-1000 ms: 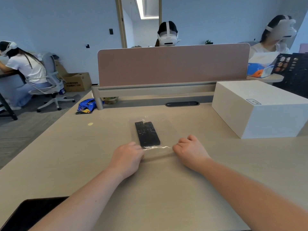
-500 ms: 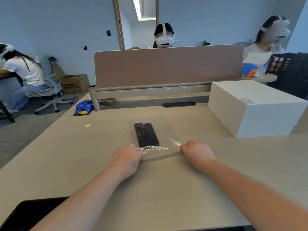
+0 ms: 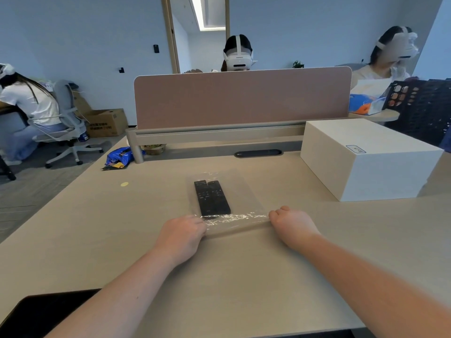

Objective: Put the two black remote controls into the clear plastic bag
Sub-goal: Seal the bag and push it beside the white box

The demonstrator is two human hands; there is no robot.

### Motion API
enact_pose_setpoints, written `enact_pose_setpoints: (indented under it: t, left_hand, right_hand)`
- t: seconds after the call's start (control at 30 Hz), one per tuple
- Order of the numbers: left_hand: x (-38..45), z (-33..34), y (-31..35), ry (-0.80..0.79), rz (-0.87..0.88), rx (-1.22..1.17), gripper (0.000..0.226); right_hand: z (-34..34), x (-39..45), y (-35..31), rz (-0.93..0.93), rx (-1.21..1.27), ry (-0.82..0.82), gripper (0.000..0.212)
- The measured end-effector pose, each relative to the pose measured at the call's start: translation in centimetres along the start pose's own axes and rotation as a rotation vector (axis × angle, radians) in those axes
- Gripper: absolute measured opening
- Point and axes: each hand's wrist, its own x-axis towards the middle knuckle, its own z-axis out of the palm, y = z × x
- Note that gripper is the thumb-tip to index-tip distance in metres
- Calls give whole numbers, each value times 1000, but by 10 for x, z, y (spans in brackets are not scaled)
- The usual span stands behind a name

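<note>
Two black remote controls lie side by side inside the clear plastic bag, flat on the beige desk. The bag's near edge is crinkled and shiny. My left hand pinches the bag's near left corner with curled fingers. At the near right corner, my right hand grips the same edge. The strip of plastic between the two hands is pulled taut. Both hands sit just in front of the remotes, not touching them.
A large white box stands at the right. A pink divider panel closes the desk's far side, with a blue snack packet at its left end. A dark flat object lies at the near left corner. Other people sit beyond.
My right hand has slid to the right along the bag's near edge, widening the gap between my hands and stretching the plastic flat. The left hand has stayed at its corner.
</note>
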Motion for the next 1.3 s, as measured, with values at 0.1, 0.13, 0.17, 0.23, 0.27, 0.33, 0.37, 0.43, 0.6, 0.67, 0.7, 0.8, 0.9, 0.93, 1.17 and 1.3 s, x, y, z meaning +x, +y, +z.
enact_pose_setpoints:
  t: [0.1,0.13,0.17,0.23,0.27,0.33,0.37,0.43,0.6,0.67,0.7,0.8,0.9,0.93,1.17,1.3]
  left_hand:
    - [3,2,-2,-14,-21,-16,30]
    - [3,1,-2,-18,-32,-28,25]
    - [2,0,-2,-25,-30,-64,17]
    - [2,0,-3,-113,-55,-151,24]
    - [1,0,-4,-151,-54,-187,31]
    - [-1,-6,-7,-176,-52,-200,37]
    - [-2,-8,-9,-178,-52,-193,40]
    - [-2,-10,-12,-170,-67,-206,42]
    - [3,-12,-21,-79,-272,-243,47]
    - [8,-9,-26,-73,-419,-251,40]
    - [10,-6,-28,-84,-482,-254,37]
    - [16,12,-39,-142,-616,-282,34]
    - [22,32,-47,-150,-674,-352,32]
    - [24,37,-48,-137,-682,-369,32]
    - [48,62,-46,-15,-696,-488,25]
    - [60,69,-43,35,-701,-525,19]
  right_hand:
    - [-2,-1,0,-10,-9,-17,31]
    - [-2,-1,0,-13,-9,-19,32]
    - [-1,-1,1,-19,-3,-23,31]
    - [1,-1,3,-39,17,-24,29]
    - [3,-1,5,-39,35,-13,29]
    - [4,-2,8,13,148,11,33]
    - [3,-2,8,63,227,18,37]
    - [-4,-1,9,184,394,24,43]
    - [-10,20,3,372,720,63,41]
    - [-10,33,-1,409,800,59,38]
    - [-10,41,-3,413,825,52,36]
    - [-7,65,-10,411,868,16,34]
    - [-7,88,-16,425,907,-2,43]
    - [-7,96,-18,427,915,-8,46]
    - [-6,140,-24,545,835,-102,64]
    - [6,157,-23,507,932,-71,28]
